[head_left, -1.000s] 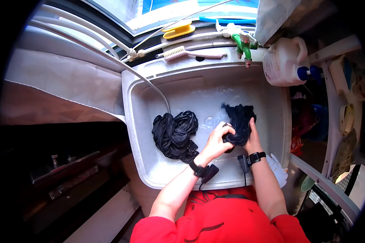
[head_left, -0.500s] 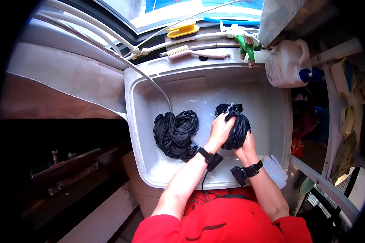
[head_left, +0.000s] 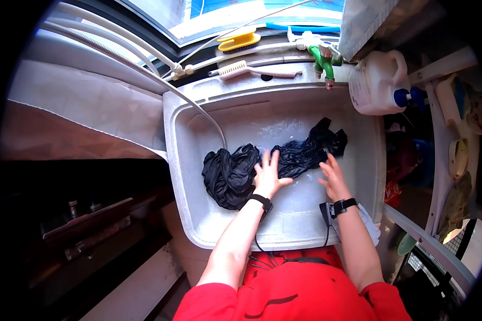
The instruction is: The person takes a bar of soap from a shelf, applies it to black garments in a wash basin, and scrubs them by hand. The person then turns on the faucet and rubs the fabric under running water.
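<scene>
The left hand and right hand are spread open; the black cloth is laid just beyond them, any contact unclear.

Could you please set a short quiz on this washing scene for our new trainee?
1. What color is the body of the tap behind the sink?
A) red
B) green
C) black

2. True or false: the person's left hand is clenched in a fist.

3. Fill in the blank: the black cloth bundle at the left side of the sink is nearer the person's ____ hand.

Key: 1. B; 2. False, its fingers are spread; 3. left.
</scene>
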Demonstrator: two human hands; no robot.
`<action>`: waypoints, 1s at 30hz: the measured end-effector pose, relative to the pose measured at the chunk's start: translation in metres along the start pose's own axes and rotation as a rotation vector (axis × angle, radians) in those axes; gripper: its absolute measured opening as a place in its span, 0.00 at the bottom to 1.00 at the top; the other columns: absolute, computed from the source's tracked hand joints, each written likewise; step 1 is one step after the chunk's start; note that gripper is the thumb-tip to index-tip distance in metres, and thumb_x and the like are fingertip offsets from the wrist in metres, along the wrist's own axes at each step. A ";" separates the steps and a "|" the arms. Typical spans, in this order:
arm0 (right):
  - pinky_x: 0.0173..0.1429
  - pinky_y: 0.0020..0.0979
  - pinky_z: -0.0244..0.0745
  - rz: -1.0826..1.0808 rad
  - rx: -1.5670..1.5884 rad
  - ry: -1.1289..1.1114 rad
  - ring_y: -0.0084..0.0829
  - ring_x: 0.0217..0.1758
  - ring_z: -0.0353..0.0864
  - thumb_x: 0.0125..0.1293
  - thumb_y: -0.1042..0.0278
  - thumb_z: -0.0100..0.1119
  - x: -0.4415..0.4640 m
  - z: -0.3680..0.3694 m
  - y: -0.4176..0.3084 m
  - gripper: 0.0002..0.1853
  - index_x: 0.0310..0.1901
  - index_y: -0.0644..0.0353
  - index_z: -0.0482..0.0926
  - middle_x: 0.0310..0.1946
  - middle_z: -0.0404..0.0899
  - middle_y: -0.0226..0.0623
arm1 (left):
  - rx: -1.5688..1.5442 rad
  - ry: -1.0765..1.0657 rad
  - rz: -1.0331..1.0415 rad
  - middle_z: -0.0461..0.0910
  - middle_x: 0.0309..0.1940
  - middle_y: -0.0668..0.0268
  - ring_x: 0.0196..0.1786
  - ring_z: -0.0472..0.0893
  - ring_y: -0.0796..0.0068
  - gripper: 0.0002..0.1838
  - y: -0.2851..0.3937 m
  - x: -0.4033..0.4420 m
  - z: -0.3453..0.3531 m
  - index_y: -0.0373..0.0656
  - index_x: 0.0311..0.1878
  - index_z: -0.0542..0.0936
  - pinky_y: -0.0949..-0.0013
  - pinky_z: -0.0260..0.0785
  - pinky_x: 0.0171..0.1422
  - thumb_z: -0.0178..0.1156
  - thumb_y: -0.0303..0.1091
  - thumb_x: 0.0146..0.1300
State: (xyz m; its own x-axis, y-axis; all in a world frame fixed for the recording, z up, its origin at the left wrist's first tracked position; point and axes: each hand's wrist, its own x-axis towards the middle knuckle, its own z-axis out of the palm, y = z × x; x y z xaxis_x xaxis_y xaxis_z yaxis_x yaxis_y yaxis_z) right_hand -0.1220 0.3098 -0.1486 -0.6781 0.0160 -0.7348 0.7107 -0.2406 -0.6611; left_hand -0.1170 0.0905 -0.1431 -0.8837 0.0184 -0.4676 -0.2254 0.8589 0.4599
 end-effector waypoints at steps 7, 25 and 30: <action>0.61 0.60 0.60 0.233 0.089 -0.214 0.48 0.74 0.44 0.63 0.49 0.60 -0.013 0.019 0.019 0.43 0.74 0.42 0.45 0.75 0.42 0.33 | 0.207 0.111 0.116 0.73 0.49 0.55 0.50 0.71 0.47 0.36 -0.009 0.029 0.015 0.59 0.61 0.71 0.52 0.75 0.48 0.66 0.26 0.44; 0.56 0.38 0.76 -0.141 0.515 -0.173 0.37 0.48 0.80 0.71 0.60 0.43 -0.009 0.052 0.027 0.17 0.52 0.60 0.74 0.47 0.78 0.39 | -0.673 0.100 0.356 0.57 0.66 0.50 0.70 0.59 0.50 0.29 0.055 -0.062 -0.043 0.50 0.58 0.75 0.58 0.53 0.72 0.67 0.41 0.50; 0.52 0.32 0.78 0.005 0.623 -0.025 0.29 0.48 0.80 0.70 0.60 0.48 -0.037 0.063 0.015 0.14 0.51 0.59 0.74 0.46 0.78 0.35 | -0.610 0.174 0.352 0.71 0.50 0.53 0.51 0.74 0.50 0.18 0.068 -0.029 -0.027 0.45 0.48 0.77 0.57 0.68 0.54 0.64 0.40 0.56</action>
State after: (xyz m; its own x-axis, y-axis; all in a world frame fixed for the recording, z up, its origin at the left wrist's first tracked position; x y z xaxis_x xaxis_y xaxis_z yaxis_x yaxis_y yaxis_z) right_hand -0.0982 0.2439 -0.1223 -0.6846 -0.0071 -0.7289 0.4758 -0.7619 -0.4395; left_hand -0.1172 0.1345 -0.0779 -0.9870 0.1158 -0.1111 -0.0598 0.3775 0.9241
